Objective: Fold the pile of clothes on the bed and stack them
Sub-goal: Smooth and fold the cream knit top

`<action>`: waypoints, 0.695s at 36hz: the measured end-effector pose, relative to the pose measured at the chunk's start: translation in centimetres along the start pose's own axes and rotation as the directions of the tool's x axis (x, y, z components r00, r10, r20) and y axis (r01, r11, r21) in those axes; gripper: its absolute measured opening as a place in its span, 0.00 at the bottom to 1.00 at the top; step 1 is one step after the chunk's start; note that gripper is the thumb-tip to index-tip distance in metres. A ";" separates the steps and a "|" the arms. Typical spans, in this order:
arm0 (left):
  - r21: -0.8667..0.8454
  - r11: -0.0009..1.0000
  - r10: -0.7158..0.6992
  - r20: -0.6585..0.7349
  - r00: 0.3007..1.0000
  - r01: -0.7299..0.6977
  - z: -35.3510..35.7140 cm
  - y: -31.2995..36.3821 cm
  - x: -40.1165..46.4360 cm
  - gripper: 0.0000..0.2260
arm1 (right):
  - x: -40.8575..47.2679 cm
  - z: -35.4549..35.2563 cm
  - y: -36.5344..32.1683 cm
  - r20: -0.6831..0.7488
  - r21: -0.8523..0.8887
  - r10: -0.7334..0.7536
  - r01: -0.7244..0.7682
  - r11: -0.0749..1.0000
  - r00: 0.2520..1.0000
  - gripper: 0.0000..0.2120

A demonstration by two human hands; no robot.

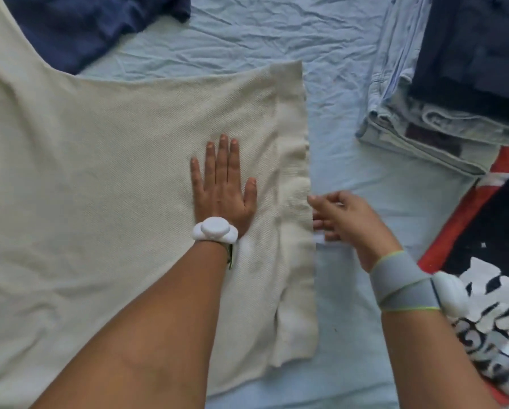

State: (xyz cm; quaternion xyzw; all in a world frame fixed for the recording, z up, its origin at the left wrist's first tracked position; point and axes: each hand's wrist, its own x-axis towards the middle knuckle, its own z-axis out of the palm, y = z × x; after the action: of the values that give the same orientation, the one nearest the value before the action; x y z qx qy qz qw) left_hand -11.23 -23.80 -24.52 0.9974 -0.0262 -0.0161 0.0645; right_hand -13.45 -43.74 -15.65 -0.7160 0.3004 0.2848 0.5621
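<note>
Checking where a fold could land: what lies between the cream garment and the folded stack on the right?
In the head view, only bare wrinkled light blue bedsheet lies between the cream garment and the folded stack.

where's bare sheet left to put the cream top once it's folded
Bare sheet lies between the cream garment, navy garment and folded stack, and in the strip past the right hand. The far right is crowded.

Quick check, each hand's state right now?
Left hand: open, pressed flat on the cream knit garment.
Right hand: at the garment's edge; grip cannot be told.
</note>
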 end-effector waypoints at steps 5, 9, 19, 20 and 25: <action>-0.034 0.999 -0.007 0.036 0.999 0.009 -1.2 -0.1 0.1 0.30 | -5.2 1.5 3.5 0.175 -0.232 0.062 -0.020 0.973 0.983 0.27; -0.184 0.982 -0.036 0.070 0.997 0.049 -2.2 0.4 -1.5 0.30 | -6.5 1.6 6.0 0.017 -0.305 -0.008 0.013 0.952 1.000 0.23; -0.163 0.982 0.123 0.163 0.979 -0.096 -3.0 0.8 -16.0 0.29 | -11.6 0.6 11.4 0.024 -0.189 0.085 -0.079 0.979 0.996 0.28; -0.154 0.982 0.134 0.172 0.976 -0.108 -3.0 1.0 -16.7 0.29 | -11.8 0.6 11.8 -0.052 -0.283 0.060 -0.073 0.956 0.997 0.27; -0.147 0.976 0.194 0.234 0.953 -0.162 -3.6 1.2 -19.7 0.31 | -13.3 1.5 13.5 -0.258 -0.704 -0.485 0.181 0.686 0.836 0.22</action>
State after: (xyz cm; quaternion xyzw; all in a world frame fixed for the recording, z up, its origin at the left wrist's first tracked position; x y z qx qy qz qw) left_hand -30.84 -23.46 -20.22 0.9751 -0.1228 -0.1360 0.1246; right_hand -32.40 -43.32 -14.61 -0.9531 0.1571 0.0984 0.2391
